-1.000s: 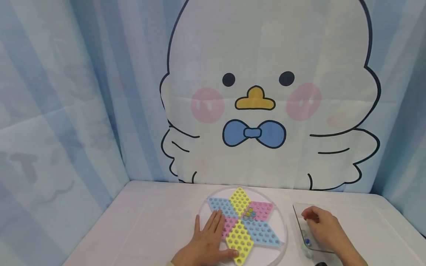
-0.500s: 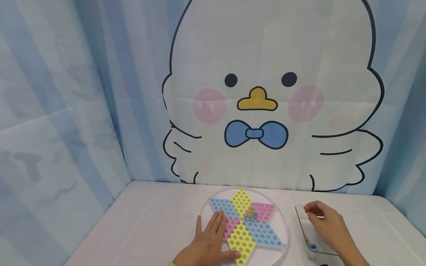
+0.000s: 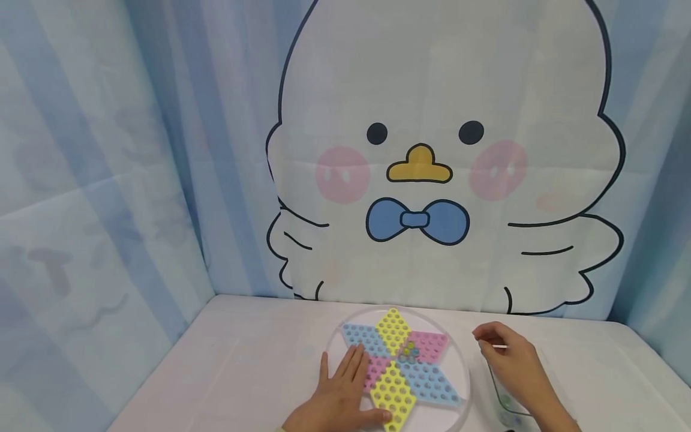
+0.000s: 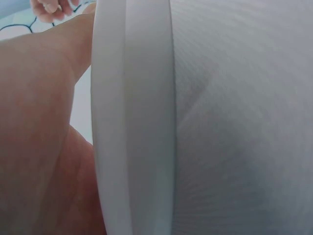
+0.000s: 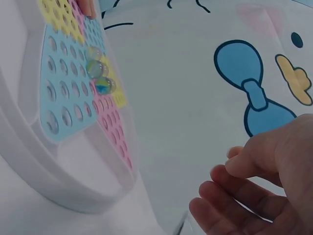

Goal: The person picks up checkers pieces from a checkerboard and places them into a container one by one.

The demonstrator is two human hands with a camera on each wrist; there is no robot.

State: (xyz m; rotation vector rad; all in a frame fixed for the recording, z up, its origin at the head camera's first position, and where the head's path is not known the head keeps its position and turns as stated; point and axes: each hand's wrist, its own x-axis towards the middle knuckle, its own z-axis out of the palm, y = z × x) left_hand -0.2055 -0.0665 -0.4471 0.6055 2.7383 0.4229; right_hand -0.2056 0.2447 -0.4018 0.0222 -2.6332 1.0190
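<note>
A round white Chinese checkers board (image 3: 393, 393) with a yellow, blue and pink star of holes lies on the table. My left hand (image 3: 339, 393) rests on its left side with fingers straight, the thumb over the lower yellow point. Several glass marbles (image 3: 410, 350) sit near the star's centre; the right wrist view shows clear marbles (image 5: 97, 68) standing in the holes. To the board's right, my right hand (image 3: 510, 360) is raised over a clear box, thumb and index fingertip together. A small pale round marble (image 4: 59, 7) shows between those fingers in the left wrist view.
The clear box (image 3: 493, 390) with a dark rim stands right of the board, partly hidden under the right hand and forearm. A small black object (image 3: 509, 430) is cut off at the bottom edge. Behind the white table (image 3: 243, 360) hangs a curtain (image 3: 421, 270) with a cartoon bird.
My right hand has moved left from over the box towards the board, thumb and index finger still together. The left hand stays on the board. The head view has shifted slightly.
</note>
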